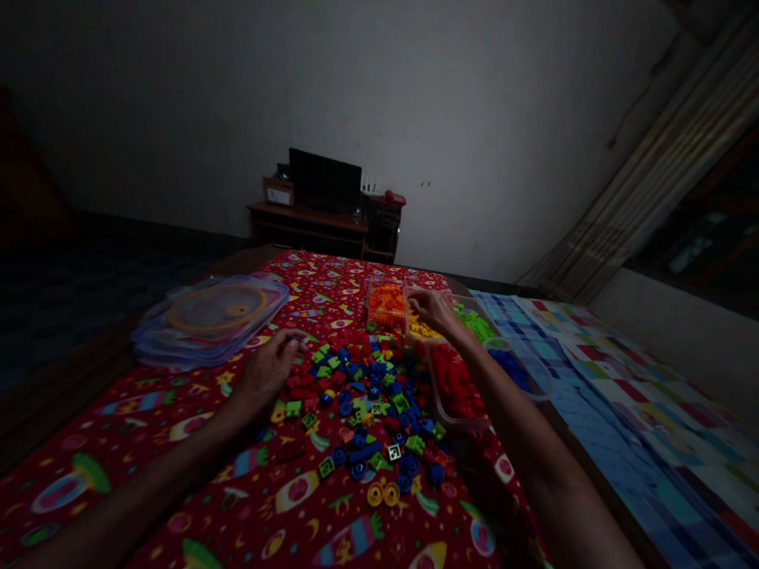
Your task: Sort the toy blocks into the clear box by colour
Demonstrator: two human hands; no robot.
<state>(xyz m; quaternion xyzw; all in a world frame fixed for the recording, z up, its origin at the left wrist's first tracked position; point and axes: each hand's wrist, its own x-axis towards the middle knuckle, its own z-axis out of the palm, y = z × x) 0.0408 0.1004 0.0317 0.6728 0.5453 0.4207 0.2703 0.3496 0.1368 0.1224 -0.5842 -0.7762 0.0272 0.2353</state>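
Note:
A loose pile of toy building bricks (373, 387), mostly blue, green and red, is spread over the red patterned cloth. My left hand (268, 370) rests at the pile's left edge, fingers loosely curved and apart, with nothing visible in them. Over the container of yellow bricks (420, 327) hangs my right hand (434, 310), its fingers bent down and closed; whatever they may hold is hidden. Left of that container is one with orange bricks (387, 300). Green bricks (474, 322), red bricks (454, 379) and blue bricks (508, 367) fill other clear containers around my right forearm.
Stacked clear lids (207, 320) with blue and orange rims lie at the left. Two yellow wheel-like pieces (383, 495) sit near the front. A blue checked cloth (534, 340) covers the right side. Farther back stands a low desk (308, 217) with a dark monitor (326, 182).

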